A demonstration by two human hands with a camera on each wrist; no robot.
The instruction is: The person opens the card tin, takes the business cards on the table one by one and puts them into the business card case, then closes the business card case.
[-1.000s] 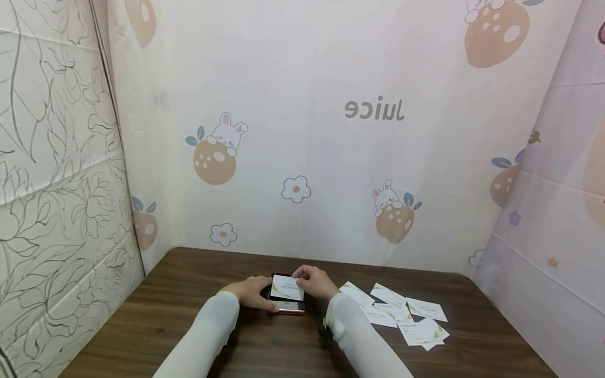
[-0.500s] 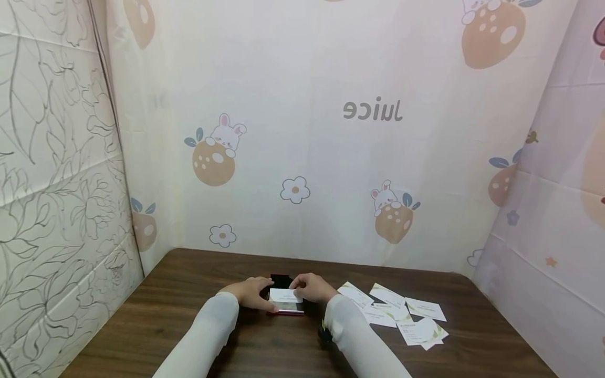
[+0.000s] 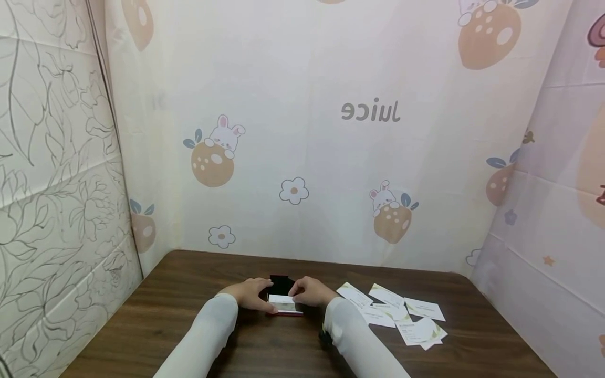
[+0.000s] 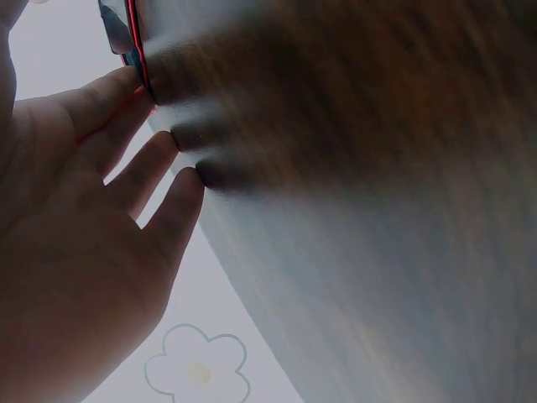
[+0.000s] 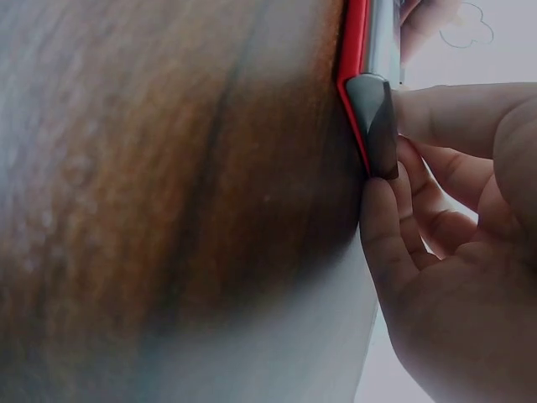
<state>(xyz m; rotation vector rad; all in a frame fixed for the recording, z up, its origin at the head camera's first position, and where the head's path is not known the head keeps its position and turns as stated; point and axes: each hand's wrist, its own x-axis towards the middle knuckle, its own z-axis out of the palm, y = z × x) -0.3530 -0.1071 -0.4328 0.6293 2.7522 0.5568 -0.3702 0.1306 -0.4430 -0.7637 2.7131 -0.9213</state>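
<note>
A small card case (image 3: 289, 314) with a red edge lies at the middle of the table, its black flap (image 3: 280, 283) spread open behind. My left hand (image 3: 249, 294) grips the case's left side, thumb at the near edge. A white card (image 3: 281, 300) lies in the near part of the case. With curled fingers, my right hand (image 3: 313, 292) pinches the card's right end. The left wrist view shows my left fingers (image 4: 180, 197) beside the case's red rim (image 4: 136, 42). In the right wrist view my right thumb (image 5: 445, 117) touches the case's corner (image 5: 375, 126); the card is hidden there.
Several white cards with green and gold marks (image 3: 379, 315) lie overlapping on the brown wooden table (image 3: 279, 352), right of my right forearm. Printed cloth (image 3: 302, 131) hangs behind the table and at both sides. A black object (image 3: 325, 337) is at my right sleeve.
The white card has come toward me from the black flap into the near part of the case, with my right fingers on it. More black flap shows. My left hand has stayed at the case.
</note>
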